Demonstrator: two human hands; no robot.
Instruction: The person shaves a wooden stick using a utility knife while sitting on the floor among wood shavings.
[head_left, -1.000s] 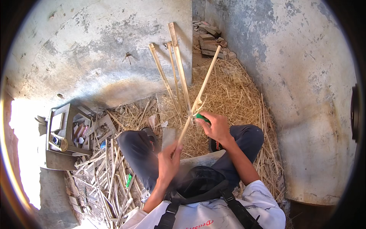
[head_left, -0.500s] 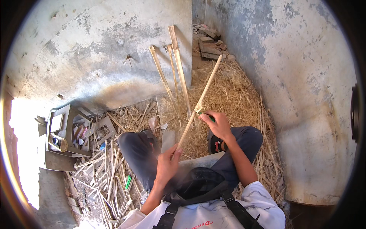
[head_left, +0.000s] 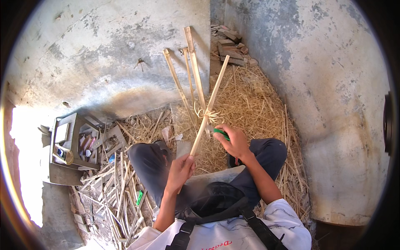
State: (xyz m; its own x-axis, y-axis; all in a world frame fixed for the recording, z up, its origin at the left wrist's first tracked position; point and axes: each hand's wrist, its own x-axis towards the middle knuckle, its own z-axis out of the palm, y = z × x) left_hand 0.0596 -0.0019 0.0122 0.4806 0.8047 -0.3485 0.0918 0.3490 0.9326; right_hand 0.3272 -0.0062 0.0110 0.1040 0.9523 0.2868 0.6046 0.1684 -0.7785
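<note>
My left hand [head_left: 181,171] is closed around the lower part of a pale bamboo stick [head_left: 199,139], which slants up and away to the right. Curled shavings [head_left: 208,114] cling to the stick near its middle. In my right hand [head_left: 236,142], fingers wrapped, is a green-handled knife [head_left: 221,133]. Its blade points left toward the stick, just below the curls, and is blurred; whether it touches the wood I cannot tell.
Several bamboo strips [head_left: 196,62] lean on the far wall. Shavings [head_left: 246,98] cover the floor ahead. At left stand a small wooden cabinet [head_left: 66,173] and a heap of split sticks [head_left: 121,196] with a green object [head_left: 139,197]. Bricks [head_left: 230,48] lie in the far corner.
The stick's far end has swung left and slightly up. The knife has come off the curls, toward me, and the shavings now stand fanned out on the stick.
</note>
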